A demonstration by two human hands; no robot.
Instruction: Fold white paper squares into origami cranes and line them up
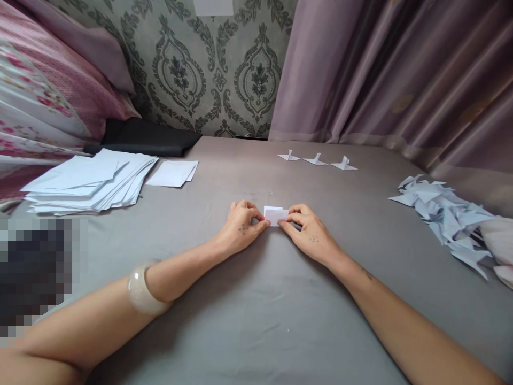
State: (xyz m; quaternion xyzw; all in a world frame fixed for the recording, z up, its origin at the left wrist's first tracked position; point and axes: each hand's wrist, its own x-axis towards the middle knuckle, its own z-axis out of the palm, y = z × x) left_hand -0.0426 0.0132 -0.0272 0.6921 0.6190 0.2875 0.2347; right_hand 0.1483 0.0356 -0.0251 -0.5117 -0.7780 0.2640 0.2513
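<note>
A small piece of folded white paper (276, 216) is held just above or on the grey cloth, between my two hands. My left hand (243, 224) pinches its left edge between thumb and fingers. On the opposite side, my right hand (310, 231) grips the right edge in the same way. Two layers show along the top of the paper, slightly offset from each other. The fingertips hide its side edges.
To the left lie a large stack of white paper (92, 182) and a smaller stack of sheets (172, 174). Three folded paper figures (316, 159) stand in a row at the back. A heap of folded paper pieces (444, 214) lies at right, near curtains (360, 69).
</note>
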